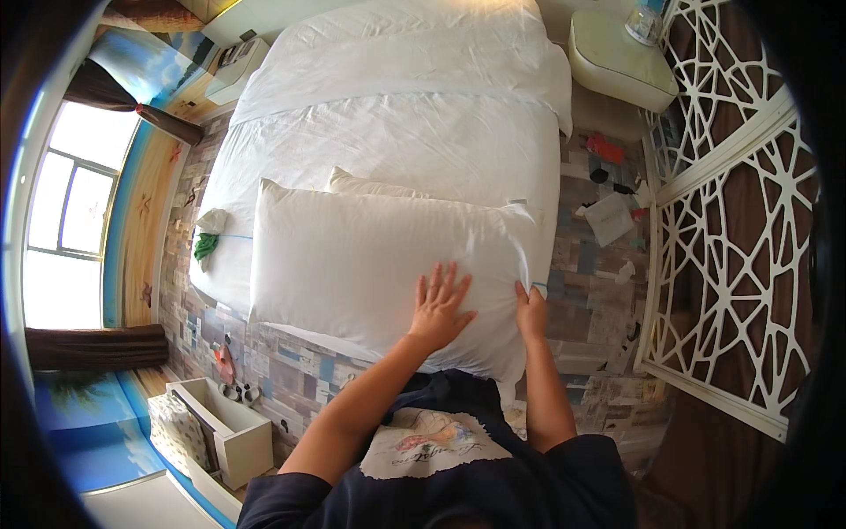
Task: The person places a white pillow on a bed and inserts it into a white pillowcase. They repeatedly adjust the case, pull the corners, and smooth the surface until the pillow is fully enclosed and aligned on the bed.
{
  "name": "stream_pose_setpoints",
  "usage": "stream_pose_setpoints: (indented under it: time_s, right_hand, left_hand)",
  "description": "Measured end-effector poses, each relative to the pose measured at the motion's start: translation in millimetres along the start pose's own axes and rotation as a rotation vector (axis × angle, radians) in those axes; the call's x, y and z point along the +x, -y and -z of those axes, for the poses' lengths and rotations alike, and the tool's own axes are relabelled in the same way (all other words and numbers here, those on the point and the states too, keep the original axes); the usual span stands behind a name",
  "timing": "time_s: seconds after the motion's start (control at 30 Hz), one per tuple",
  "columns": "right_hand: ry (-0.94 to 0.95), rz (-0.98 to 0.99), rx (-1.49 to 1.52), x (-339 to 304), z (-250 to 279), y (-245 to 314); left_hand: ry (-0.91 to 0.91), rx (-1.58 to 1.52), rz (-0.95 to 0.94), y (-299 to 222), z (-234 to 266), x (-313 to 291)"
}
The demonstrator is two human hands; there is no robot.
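A: Where does the large white pillow lie before you?
B: It lies crosswise on the near part of the bed, partly covering a second pillow, whose upper edge shows just beyond it.
A: What is the state of your left hand?
B: It grasps nothing; the palm rests on the large white pillow's upper face, fingers spread.
A: And your right hand?
B: It grips the pillow's right edge, thumb uppermost; the other fingers are largely hidden.
A: What borders your work?
B: A green cloth at the bed's left edge and, to the right, a white lattice screen.
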State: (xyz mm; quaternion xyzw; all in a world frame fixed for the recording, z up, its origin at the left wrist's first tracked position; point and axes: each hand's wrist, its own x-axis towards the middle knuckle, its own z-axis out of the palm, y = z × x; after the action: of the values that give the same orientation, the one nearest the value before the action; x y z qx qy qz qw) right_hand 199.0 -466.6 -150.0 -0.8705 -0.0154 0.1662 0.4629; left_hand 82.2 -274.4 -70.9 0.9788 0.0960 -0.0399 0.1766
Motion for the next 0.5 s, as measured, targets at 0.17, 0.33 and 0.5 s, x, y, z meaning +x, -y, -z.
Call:
stream_pose_setpoints:
  time_s: [0.17,0.33,0.5]
  right_hand:
    - [0.073,-0.122,-0.001,0.3,10.6,11.5]
    - [0.225,-0.046,0.064,-38.4,10.4,-5.7]
    - [0.354,0.131,0.165,-60.7,29.8,72.3]
  left_hand:
    - [0.059,-0.071,0.001,-13.7,-2.4,-20.4]
    - [0.106,-0.097,0.078,-20.5,11.1,-39.5]
    - [0.241,-0.238,0.084,-34.0,18.9,-49.8]
